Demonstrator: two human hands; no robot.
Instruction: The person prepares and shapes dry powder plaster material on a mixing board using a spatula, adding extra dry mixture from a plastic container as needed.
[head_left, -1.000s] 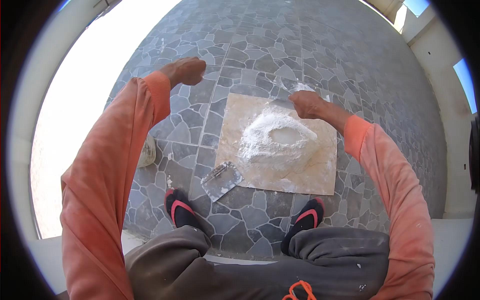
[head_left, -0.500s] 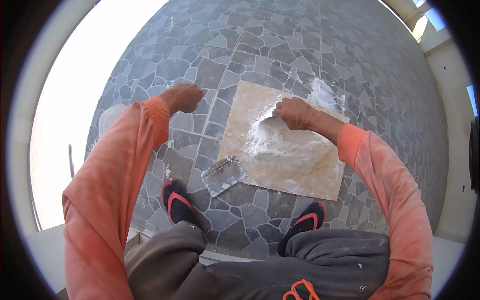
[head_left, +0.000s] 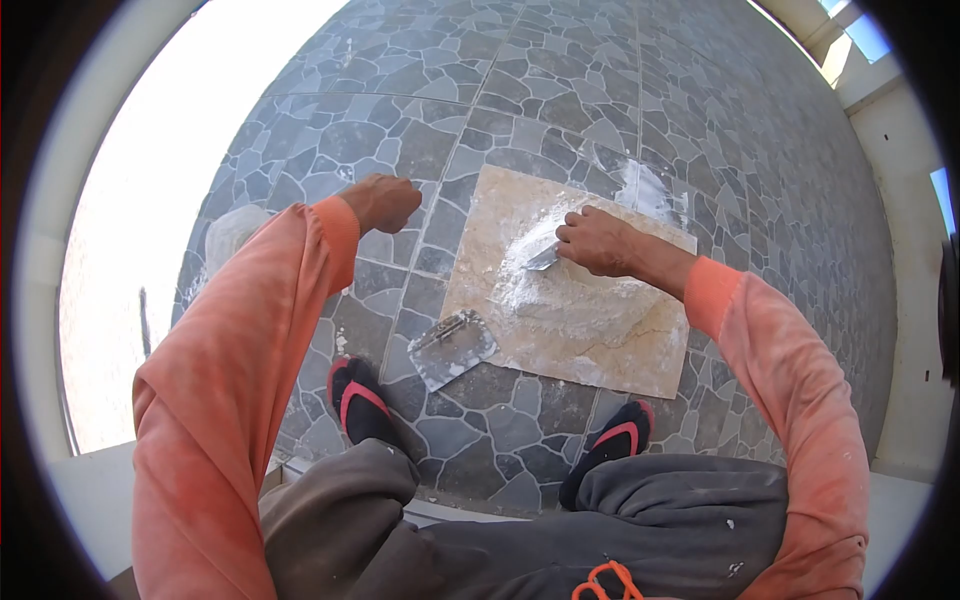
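My right hand is closed around a putty knife, and only its metal blade shows, angled down to the white powder. The powder lies heaped on a square beige board, with a hollow near the blade. My left hand hangs above the stone-pattern floor, left of the board, with its fingers curled closed. What it holds, if anything, is hidden. A flat metal scraper plate, smeared with white, rests partly over the board's near left corner.
White powder is spilled on the floor past the board's far edge. A whitish bag-like thing sits behind my left forearm. My sandalled feet stand at the board's near side. A wall rises on the right.
My right hand has drawn slightly nearer and turned, so the blade now shows at the powder. My left hand has shifted a little to the right. The scraper plate stays in place.
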